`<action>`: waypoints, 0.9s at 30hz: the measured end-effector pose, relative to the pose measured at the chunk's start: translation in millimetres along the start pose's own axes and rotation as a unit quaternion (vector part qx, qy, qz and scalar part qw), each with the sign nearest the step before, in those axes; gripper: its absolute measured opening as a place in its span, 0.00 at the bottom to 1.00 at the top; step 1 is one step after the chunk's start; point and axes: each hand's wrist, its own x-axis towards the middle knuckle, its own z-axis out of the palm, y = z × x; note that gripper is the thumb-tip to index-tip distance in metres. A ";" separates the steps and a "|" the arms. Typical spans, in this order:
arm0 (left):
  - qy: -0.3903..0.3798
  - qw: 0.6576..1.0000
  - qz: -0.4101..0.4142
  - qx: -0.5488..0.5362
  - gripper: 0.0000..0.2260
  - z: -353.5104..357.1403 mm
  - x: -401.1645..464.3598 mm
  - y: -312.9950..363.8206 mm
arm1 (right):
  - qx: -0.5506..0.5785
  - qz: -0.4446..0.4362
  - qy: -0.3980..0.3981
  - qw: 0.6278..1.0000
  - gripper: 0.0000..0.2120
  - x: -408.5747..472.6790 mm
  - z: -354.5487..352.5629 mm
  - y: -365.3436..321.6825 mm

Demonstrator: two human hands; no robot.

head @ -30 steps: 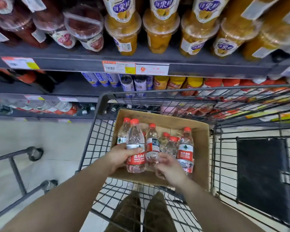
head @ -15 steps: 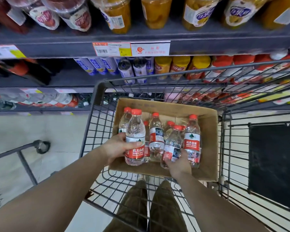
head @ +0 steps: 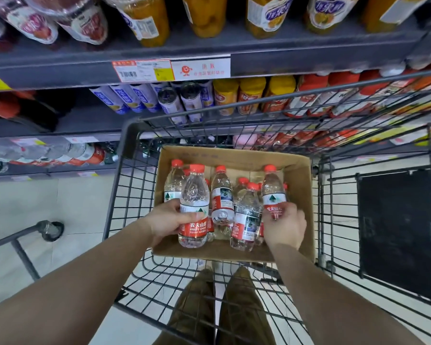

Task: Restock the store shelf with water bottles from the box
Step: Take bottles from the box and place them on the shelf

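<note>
Two bottles are in hand. Left hand [head: 168, 221] is wrapped round the front-left water bottle [head: 194, 207], thumb across the label, fingers hidden behind it; the bottle stands near upright, its base level with the near wall of the cardboard box [head: 300, 185]. Right hand [head: 285, 226] is curled round the lower label of the right-hand bottle [head: 272, 192], which is upright with its red cap well above the box rim.

Between the two held bottles stand more red-capped bottles, packed close and touching: one at the back left [head: 174, 181], one at centre [head: 222, 195], and a tilted one [head: 245, 215] just beside the right hand. Exact count of those behind cannot be told.

Box is open-topped and sits in the far part of a wire shopping cart [head: 132, 195]. Bare cardboard floor shows along the far wall and in the right-hand part of the box. Left box wall lies close to the cart's left side; the cart's near floor is bare mesh.

Beyond the cart's front rim runs the store shelf [head: 271, 62], carrying price tags [head: 171, 69] on its edge. Fruit jars [head: 204, 16] stand above, cans and orange-lidded bottles [head: 251, 95] below. Lower left, a low shelf holds water bottles lying flat [head: 60, 154].
</note>
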 end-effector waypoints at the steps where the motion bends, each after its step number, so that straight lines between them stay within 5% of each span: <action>1: 0.000 1.000 0.000 0.000 0.40 1.4 1.6 1.0 | -0.022 -0.001 -0.006 1.000 0.21 6.0 -1.0 -0.1; 8: 0.009 1.000 0.001 0.006 0.49 2.1 16.0 -0.6 | -0.014 0.062 -0.126 0.990 0.35 42.3 7.4 8.4; 19: 0.022 1.000 0.000 -0.021 0.50 9.1 7.6 6.5 | 0.134 0.092 -0.265 0.950 0.18 51.1 -28.3 2.5; 27: 0.027 0.996 0.063 -0.060 0.41 27.5 -45.2 35.2 | 0.276 0.048 -0.390 0.877 0.30 6.7 -73.5 -45.2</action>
